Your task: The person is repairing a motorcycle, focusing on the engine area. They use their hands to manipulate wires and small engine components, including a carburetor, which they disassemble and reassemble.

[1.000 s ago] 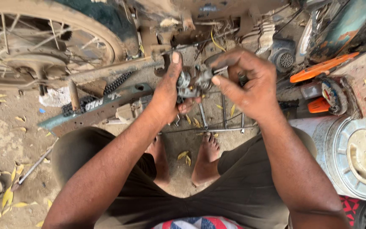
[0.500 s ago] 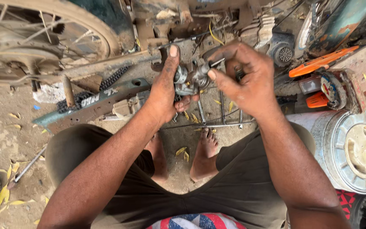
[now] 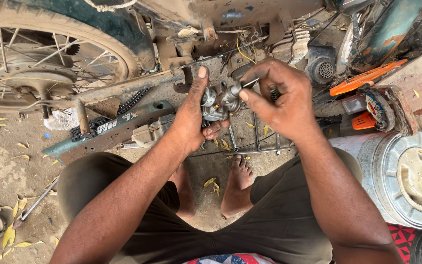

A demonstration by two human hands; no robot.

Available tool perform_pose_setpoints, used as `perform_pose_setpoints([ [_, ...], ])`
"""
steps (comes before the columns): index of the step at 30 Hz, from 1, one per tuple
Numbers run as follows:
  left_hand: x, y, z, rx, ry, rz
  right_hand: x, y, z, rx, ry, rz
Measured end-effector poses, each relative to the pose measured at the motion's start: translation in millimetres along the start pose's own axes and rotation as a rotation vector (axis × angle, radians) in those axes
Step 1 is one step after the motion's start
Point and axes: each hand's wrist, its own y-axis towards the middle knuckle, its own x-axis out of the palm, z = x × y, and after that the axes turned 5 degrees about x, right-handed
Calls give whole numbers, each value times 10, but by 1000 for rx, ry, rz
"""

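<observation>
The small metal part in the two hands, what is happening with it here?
A person squats barefoot on dusty ground beside a motorcycle. The left hand grips a small grey metal part, likely a carburetor, from below. The right hand pinches a slim tool or rod against its top. A drive chain hangs by the rear wheel, and a metal drum stands at the right.

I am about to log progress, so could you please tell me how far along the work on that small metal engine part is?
Done: the small metal part is off the motorcycle, and a chain cover lies on the ground. In hand: the left hand cradles the part while the right hand works a thin tool into its top. Left: the part is not yet refitted.
</observation>
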Motion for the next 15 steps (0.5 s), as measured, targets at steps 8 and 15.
perform_pose_setpoints([
  [8,-29,6,23,72,1,23,-12,-10,-109,-99,-74,-24],
  [15,-74,8,40,70,33,27,-18,24,-190,-88,-82,-51],
])
